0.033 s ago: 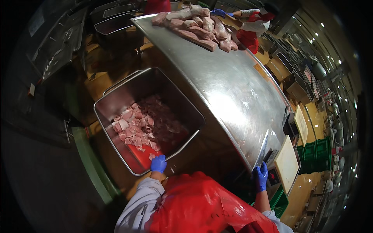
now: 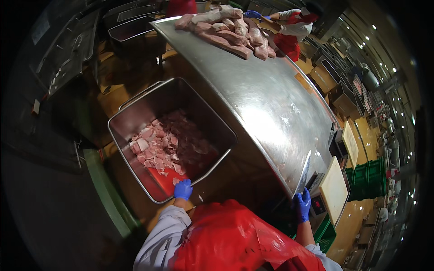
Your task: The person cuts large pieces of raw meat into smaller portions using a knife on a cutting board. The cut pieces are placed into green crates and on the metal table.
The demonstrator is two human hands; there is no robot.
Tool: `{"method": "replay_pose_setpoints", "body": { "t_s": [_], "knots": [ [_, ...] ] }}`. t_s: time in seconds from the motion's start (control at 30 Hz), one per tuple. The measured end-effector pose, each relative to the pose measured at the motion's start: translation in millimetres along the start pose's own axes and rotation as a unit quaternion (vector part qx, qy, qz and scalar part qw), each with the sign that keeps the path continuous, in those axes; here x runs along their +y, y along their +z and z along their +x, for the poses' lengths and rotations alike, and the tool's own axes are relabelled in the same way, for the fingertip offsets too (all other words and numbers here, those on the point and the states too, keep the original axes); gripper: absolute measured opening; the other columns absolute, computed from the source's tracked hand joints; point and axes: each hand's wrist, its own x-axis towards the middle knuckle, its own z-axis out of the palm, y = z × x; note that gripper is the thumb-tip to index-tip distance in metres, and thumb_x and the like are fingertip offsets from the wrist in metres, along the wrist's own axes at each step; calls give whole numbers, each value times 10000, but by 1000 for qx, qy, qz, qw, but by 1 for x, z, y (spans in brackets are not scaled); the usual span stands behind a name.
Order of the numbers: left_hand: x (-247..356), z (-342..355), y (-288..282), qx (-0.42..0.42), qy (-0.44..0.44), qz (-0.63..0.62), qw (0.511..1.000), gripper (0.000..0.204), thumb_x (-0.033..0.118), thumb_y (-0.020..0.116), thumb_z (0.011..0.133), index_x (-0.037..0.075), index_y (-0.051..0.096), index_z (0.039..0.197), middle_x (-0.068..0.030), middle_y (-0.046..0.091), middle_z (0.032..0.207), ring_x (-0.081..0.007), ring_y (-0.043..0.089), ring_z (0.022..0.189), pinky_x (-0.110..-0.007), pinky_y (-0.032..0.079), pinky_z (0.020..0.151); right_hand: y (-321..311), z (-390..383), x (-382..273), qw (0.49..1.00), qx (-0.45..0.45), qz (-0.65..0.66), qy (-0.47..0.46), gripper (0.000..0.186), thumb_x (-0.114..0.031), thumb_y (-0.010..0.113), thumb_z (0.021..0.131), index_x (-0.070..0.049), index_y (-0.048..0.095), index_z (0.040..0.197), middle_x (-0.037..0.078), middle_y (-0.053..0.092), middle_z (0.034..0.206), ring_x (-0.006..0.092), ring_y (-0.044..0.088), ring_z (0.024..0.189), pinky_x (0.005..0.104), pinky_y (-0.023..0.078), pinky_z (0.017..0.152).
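Note:
My left hand (image 2: 183,189), in a blue glove, is closed on the near rim or handle of a large steel bin (image 2: 209,107). Inside it, small pieces of pink meat (image 2: 156,147) cover part of a red bottom surface. My right hand (image 2: 302,204), also gloved in blue, holds a long knife (image 2: 303,172) with the blade pointing up over the near corner of a steel table (image 2: 253,90). A white cutting board (image 2: 333,189) lies right of that hand, beside a small dark device. Large slabs and pieces of meat (image 2: 228,34) are piled at the table's far end.
A co-worker (image 2: 289,34) in a red apron and blue gloves stands at the table's far right. Green crates (image 2: 366,179) stand at the right, with another cutting board (image 2: 349,142) nearby. Steel tubs (image 2: 131,27) and sinks are at the upper left. Yellowish floor shows around the bin.

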Motion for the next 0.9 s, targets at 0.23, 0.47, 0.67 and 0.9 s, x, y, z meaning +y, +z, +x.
{"method": "replay_pose_setpoints", "body": {
  "t_s": [0.23,0.47,0.67,0.9],
  "knots": [
    [-78,74,-35,10,-25,-34,999,336,357,744,827,121,630,1038,-134,682,968,-350,677,926,-521,549,730,39,-4,-13,998,-11,34,51,444,-106,597,976,-79,457,1397,34,596,778,121,551,546,257,447,453],
    [-154,125,-83,-118,-142,85,979,450,399,740,843,116,609,1167,-165,673,1087,-364,663,1012,-512,540,808,38,40,38,992,6,82,93,516,-82,598,959,-58,428,1446,69,626,887,137,591,633,279,489,506],
    [-73,167,-52,-172,-241,143,944,774,447,737,831,56,439,1429,-195,517,1366,-399,557,1207,-534,452,997,66,166,55,980,14,89,177,509,-102,591,966,-54,435,1448,73,622,895,122,577,634,289,486,497],
    [-6,342,-50,61,-49,-106,991,651,313,718,859,-11,478,1371,-257,536,1348,-420,505,1265,-503,409,1077,113,306,71,991,-33,52,123,539,-119,581,988,-88,391,1492,61,620,792,127,565,539,284,489,467]
  ]
}}
